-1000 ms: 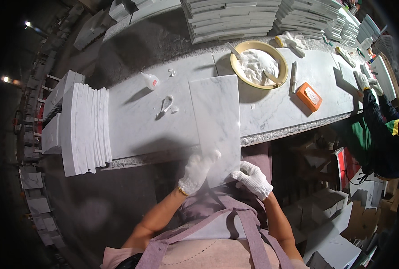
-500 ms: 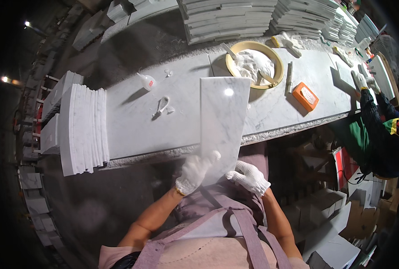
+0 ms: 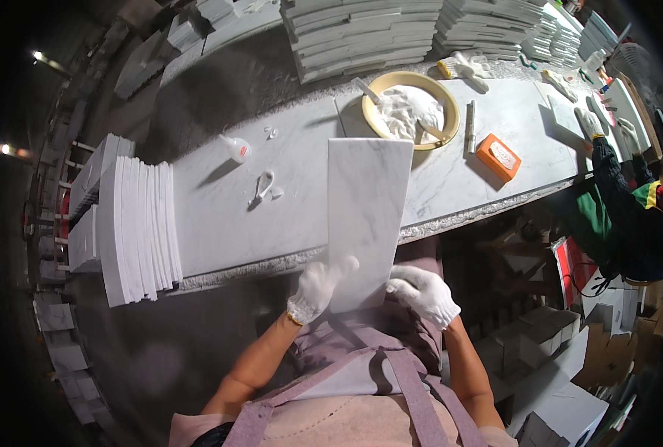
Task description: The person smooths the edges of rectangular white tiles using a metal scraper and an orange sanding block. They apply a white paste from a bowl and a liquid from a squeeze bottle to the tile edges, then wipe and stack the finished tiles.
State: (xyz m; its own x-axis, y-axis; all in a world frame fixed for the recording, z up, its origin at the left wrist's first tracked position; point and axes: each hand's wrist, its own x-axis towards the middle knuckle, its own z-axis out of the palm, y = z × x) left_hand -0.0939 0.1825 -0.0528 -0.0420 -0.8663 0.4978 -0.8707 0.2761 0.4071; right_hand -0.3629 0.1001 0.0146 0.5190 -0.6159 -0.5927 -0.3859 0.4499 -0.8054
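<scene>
A long white marble tile (image 3: 368,201) with grey veins stands in front of me, its far end overlapping the worktable. My left hand (image 3: 318,289), in a white knit glove, grips its lower left edge with the fingers lying across the face. On the opposite edge, my right hand (image 3: 425,295), gloved too, has its fingers bent against the tile's side; their tips are partly hidden. Behind the tile's far end sits a yellow bowl (image 3: 450,100) of white paste with two handled tools stuck in it.
A marble-topped table (image 3: 219,216) carries a small squeeze bottle (image 3: 236,149), a white strip-like scrap (image 3: 263,186), an orange box (image 3: 499,158) and a marker-like stick (image 3: 471,128). Upright tiles (image 3: 141,231) stand at left, stacked slabs (image 3: 361,33) behind. A co-worker's gloved hand (image 3: 589,123) is at right.
The view has shifted a little. The tile has tilted slightly, losing its bright glare spot, and my right hand has moved slightly up and outward along the edge.
</scene>
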